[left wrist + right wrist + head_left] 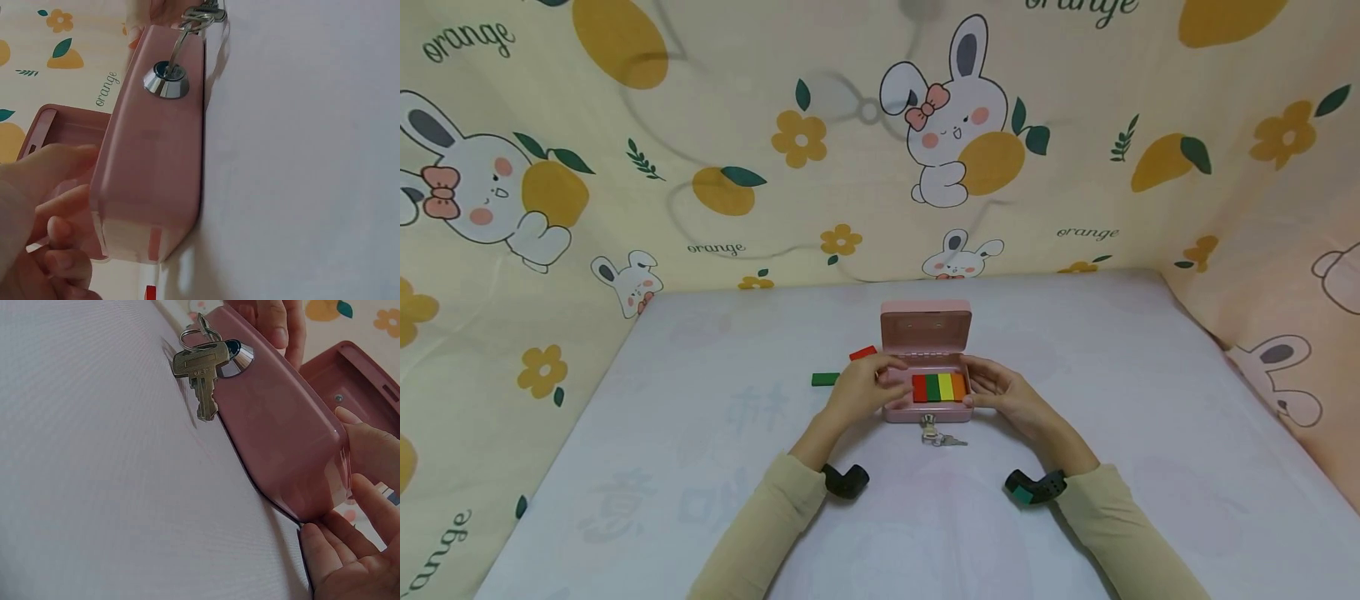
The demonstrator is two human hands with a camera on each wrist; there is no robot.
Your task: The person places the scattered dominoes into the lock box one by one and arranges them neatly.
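Observation:
A pink metal box (898, 414) stands on the table with its lid (925, 329) raised. Inside, toward the right, strips of red, green, yellow and orange blocks (933, 388) lie side by side. My left hand (859, 387) reaches over the box's left part, thumb and forefinger apart and no block visible between them; in the left wrist view their tips pass behind the front rim. With my right hand (1011, 398) I hold the box's right end, thumb at the front corner. Keys (201, 372) hang from the front lock (166, 80).
Left of the box lie a loose green block (825, 379) and a red block (862, 353), partly behind my left hand. A white cloth (700, 500) covers the table. Behind it hangs a printed curtain (850, 192) with rabbits and oranges.

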